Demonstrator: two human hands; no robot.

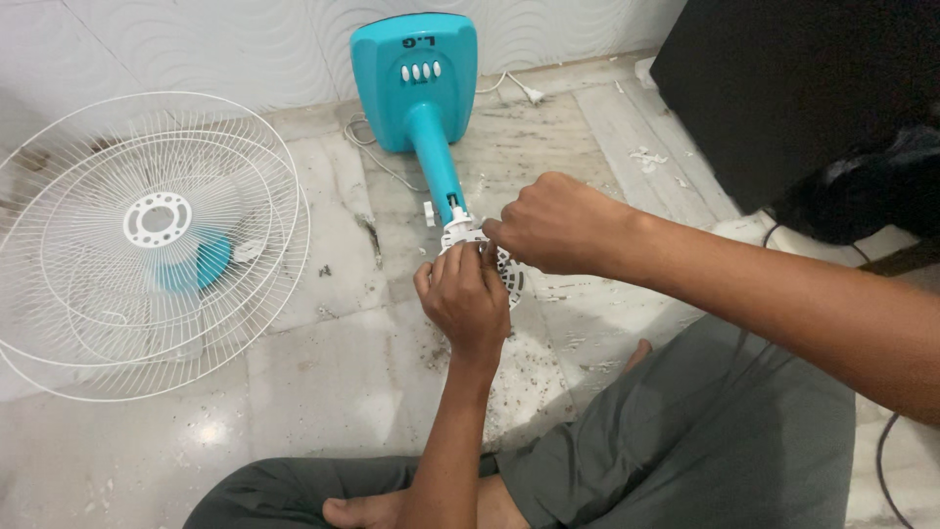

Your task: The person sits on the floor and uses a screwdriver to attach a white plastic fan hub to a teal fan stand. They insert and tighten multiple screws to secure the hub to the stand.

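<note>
Hands meet at white motor housing [487, 257]: left hand [465, 299] cups it closed beneath, right hand [556, 223] pinches, apparently a small fastener. Keep housing steady; turn slowly.

Soft, even indoor light fills the head view, fairly bright, with no hard shadows. The marble floor [323, 362] carries a pale glare patch near its lower left, below the white fan guards [147, 245]. The dark cabinet [783, 88] at upper right loses detail in shadow. Focus is sharp at centre; lines bend slightly toward the edges.
</note>
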